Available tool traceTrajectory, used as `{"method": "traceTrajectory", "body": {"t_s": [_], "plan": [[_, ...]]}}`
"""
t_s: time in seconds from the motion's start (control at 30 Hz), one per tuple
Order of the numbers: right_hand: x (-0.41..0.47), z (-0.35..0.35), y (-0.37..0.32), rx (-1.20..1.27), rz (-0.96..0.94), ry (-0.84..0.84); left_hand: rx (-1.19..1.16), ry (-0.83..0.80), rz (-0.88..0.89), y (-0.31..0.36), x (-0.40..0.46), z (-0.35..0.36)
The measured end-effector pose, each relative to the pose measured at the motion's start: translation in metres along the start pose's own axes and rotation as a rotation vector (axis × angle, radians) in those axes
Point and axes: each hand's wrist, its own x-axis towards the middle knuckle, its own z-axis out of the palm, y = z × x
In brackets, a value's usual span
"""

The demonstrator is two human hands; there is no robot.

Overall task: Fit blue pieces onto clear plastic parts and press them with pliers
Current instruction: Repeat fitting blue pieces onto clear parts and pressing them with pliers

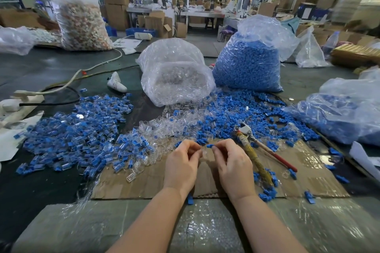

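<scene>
My left hand (pixel 182 163) and my right hand (pixel 232 165) are close together over the cardboard sheet (pixel 144 183). The right fingertips pinch a small blue piece (pixel 209 146). A clear plastic part (pixel 203 153) sits between the two hands, pinched by the curled left fingers. The pliers (pixel 257 150), with taped and red handles, lie on the cardboard just right of my right hand. Loose clear parts (pixel 164 127) and loose blue pieces (pixel 236 117) are heaped beyond the hands. A pile of fitted blue-and-clear parts (pixel 80 131) spreads to the left.
An open bag of clear parts (pixel 174 74) and a full bag of blue pieces (pixel 248 63) stand behind the heaps. Another bag with blue pieces (pixel 345 113) lies at the right. A glue gun (pixel 116 82), cables and a power strip (pixel 22 100) lie at the left.
</scene>
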Motion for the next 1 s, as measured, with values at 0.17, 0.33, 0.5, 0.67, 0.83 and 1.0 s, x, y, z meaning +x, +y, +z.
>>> {"method": "traceTrajectory", "body": {"t_s": [0.17, 0.33, 0.5, 0.67, 0.83, 1.0], "plan": [[-0.0005, 0.0012, -0.0015, -0.031, -0.05, -0.064, -0.129, 0.0, -0.088, -0.0013, 0.0025, -0.0006], [-0.0014, 0.0029, -0.001, -0.106, -0.074, -0.087, -0.186, 0.011, -0.11, 0.0002, 0.0021, -0.0023], [-0.0023, 0.0048, -0.0002, -0.141, -0.08, -0.063, -0.129, -0.042, -0.063, 0.0008, 0.0015, -0.0023], [-0.0022, 0.0046, -0.0003, -0.146, -0.106, -0.05, -0.149, -0.046, -0.083, 0.0008, 0.0018, -0.0021], [-0.0028, 0.0017, -0.0033, -0.083, -0.145, -0.03, -0.155, -0.031, -0.093, 0.0012, 0.0022, -0.003], [-0.0026, -0.0004, -0.0026, -0.057, -0.179, -0.035, -0.15, -0.053, -0.097, 0.0008, 0.002, -0.0032]]}}
